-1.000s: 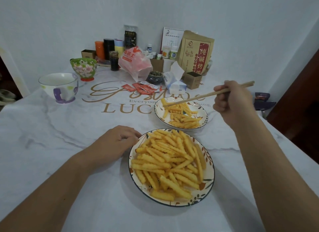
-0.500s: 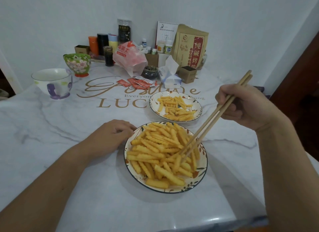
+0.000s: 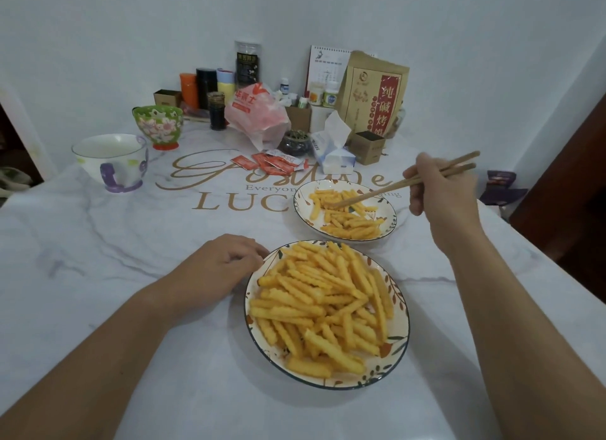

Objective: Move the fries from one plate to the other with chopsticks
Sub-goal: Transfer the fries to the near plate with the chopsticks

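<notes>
A near plate [image 3: 398, 354] with a leaf-patterned rim holds a big heap of crinkle-cut fries [image 3: 323, 303]. Behind it to the right stands a far plate [image 3: 303, 195] with a smaller pile of fries [image 3: 347, 218]. My right hand [image 3: 441, 190] grips a pair of wooden chopsticks [image 3: 387, 189]; their tips reach down among the fries at the far plate's middle. Whether a fry sits between the tips I cannot tell. My left hand [image 3: 218, 269] rests on the table with loosely curled fingers, touching the near plate's left rim and holding nothing.
A white mug [image 3: 110, 161] and a green flowered bowl [image 3: 158, 125] stand at the far left. Red sauce packets [image 3: 269, 161], a tissue pack [image 3: 334, 149], a pink plastic bag [image 3: 257, 112], a brown paper bag [image 3: 373, 92], bottles and small boxes crowd the back by the wall.
My right hand has carried the chopsticks from the near plate's fries up and over to the far plate. My left hand has stayed at the near plate's rim.
</notes>
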{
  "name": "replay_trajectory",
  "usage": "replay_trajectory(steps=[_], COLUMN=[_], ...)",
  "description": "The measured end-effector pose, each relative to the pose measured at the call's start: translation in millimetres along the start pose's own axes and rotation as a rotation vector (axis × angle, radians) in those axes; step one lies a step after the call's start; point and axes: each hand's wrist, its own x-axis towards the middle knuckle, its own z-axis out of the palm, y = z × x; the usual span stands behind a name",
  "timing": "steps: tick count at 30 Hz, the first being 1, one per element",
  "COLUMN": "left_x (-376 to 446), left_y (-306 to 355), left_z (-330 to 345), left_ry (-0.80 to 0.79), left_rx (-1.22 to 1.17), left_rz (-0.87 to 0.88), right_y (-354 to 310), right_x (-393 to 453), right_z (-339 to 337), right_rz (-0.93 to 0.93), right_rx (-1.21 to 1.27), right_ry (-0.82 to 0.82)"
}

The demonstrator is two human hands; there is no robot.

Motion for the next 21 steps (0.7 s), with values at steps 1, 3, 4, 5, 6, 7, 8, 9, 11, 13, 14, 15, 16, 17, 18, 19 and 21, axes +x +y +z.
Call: replay_trajectory(steps=[1,3,4,5,6,7,8,9,11,13,14,15,16,17,18,19,21], left_x=[0,2,2,3,4,5,5,5,6,6,6,6,6,6,6,6,6], left_y=[-1,-4,-6,-7,-10,-12,-13,-14,-14,-13,-14,-13,-14,-14,-14,-13,-12], left_z=[0,-1,-2,-2,-3,-3,-3,-4,-4,-3,-3,-3,-3,-3,-3,-3,-3], left_ry=[0.001,0.006,0.010,0.015,0.016,0.012,0.008,0.010,0.010,0.012,0.008,0.005,0.005,0.008,0.008,0.010,0.007], left_rx=[0.007,0.025,0.037,0.054,0.074,0.091,0.097,0.093,0.088,0.090,0.092,0.086,0.082,0.079,0.075,0.067,0.059], left_rz=[0.000,-0.009,-0.016,-0.025,-0.031,-0.035,-0.037,-0.042,-0.043,-0.029,-0.023,-0.021,-0.018,-0.019,-0.018,-0.012,-0.001], right_y=[-1,-2,-3,-3,-3,-2,-2,-2,-4,-7,-9,-11,-12,-11,-10,-9,-7], right_x=[0,2,3,5,6,8,10,12,13,13,12,12,13,14,17,19,21], right_z=[3,10,14,20,26,33,41,48,62,72,75,77,78,77,76,73,64], right_rz=[-0.016,-0.053,-0.068,-0.081,-0.090,-0.096,-0.101,-0.105,-0.113,-0.122,-0.126,-0.121,-0.106,-0.078,-0.041,-0.001,0.061], right_rx=[-0.018,-0.034,-0.038,-0.047,-0.064,-0.094,-0.130,-0.172,-0.265,-0.338,-0.359,-0.373,-0.372,-0.350,-0.312,-0.266,-0.191], right_ry=[0.003,-0.013,-0.024,-0.038,-0.054,-0.070,-0.086,-0.100,-0.122,-0.147,-0.157,-0.160,-0.153,-0.140,-0.121,-0.100,-0.049])
